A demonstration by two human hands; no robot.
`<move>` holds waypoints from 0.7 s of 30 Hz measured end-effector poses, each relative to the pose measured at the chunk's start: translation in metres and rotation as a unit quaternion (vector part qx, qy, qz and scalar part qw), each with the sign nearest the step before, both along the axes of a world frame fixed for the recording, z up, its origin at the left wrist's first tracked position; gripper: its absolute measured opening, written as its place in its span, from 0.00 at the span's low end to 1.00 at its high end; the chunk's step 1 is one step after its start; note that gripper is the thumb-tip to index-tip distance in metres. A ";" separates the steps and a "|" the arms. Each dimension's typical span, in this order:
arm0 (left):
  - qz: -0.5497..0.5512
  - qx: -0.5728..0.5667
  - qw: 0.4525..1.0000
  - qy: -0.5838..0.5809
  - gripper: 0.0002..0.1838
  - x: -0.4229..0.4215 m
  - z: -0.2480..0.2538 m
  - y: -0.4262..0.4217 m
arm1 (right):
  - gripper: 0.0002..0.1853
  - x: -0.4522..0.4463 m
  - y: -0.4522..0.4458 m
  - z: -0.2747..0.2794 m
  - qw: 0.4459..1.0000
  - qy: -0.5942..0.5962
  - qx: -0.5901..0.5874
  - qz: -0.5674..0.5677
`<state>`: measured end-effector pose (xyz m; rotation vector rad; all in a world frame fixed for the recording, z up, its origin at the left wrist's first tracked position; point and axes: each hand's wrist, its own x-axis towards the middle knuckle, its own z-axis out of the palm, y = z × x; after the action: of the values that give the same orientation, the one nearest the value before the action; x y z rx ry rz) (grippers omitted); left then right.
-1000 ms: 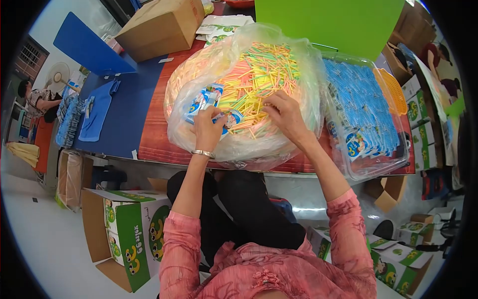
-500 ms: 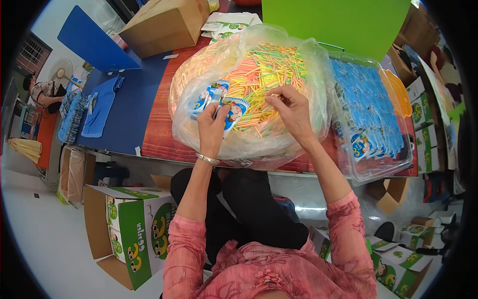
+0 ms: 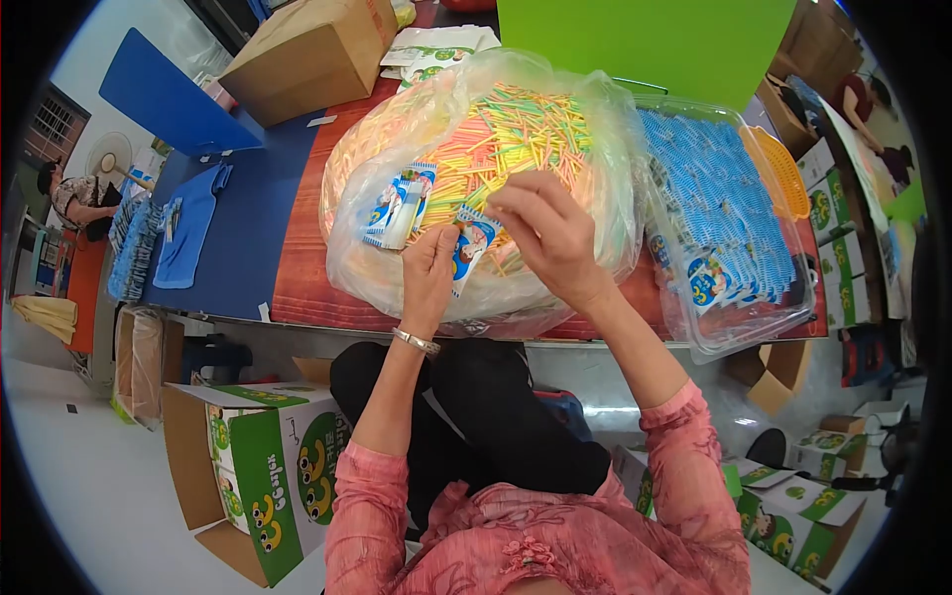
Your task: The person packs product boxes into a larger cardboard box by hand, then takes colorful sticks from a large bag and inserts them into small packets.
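Note:
A big clear plastic bag (image 3: 377, 273) lies open on the table, full of thin yellow, pink and green sticks (image 3: 526, 124). Over its front part my left hand (image 3: 430, 273) pinches a blue-and-white packet (image 3: 474, 243) that stands tilted between my hands. My right hand (image 3: 547, 233) is at the packet's upper end, fingers bent together; whatever they hold is too small to make out. More blue-and-white packets (image 3: 402, 203) rest on the bag's left side, just beyond my left hand.
At the right, a clear tray (image 3: 709, 342) holds many blue packets, with an orange basket (image 3: 778, 174) behind it. A green panel (image 3: 645, 50), a cardboard box (image 3: 307, 59) and a blue panel (image 3: 174, 94) stand at the back. A blue cloth (image 3: 190, 228) lies left. Other people sit farther off.
My right hand has come from over the sticks leftward and nearer to the packet's top edge. My left hand has raised the packet from the bag. The view has shifted slightly.

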<state>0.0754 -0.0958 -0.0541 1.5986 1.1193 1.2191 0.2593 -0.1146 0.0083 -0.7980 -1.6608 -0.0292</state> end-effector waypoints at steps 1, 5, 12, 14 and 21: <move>-0.003 0.003 1.000 -0.004 0.18 0.000 0.000 0.000 | 0.10 -0.001 -0.001 -0.001 0.999 -0.023 0.021 0.008; 0.004 0.003 1.000 0.006 0.18 -0.001 0.002 -0.002 | 0.11 0.000 -0.008 -0.007 0.997 -0.054 0.031 0.037; -0.088 -0.033 0.995 0.021 0.19 -0.013 0.006 -0.003 | 0.06 0.008 -0.009 0.000 0.942 0.163 -0.249 0.152; -0.119 -0.055 0.991 0.008 0.19 -0.014 0.008 -0.004 | 0.04 0.012 -0.005 0.003 0.888 0.235 -0.343 0.194; -0.193 -0.120 0.973 -0.045 0.21 -0.021 0.015 -0.007 | 0.05 0.024 0.002 0.008 0.853 0.211 -0.416 0.234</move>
<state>0.0548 -0.1027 -0.0394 1.4736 0.8131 0.8566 0.2829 -0.1128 0.0167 -0.9088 -1.3641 1.2008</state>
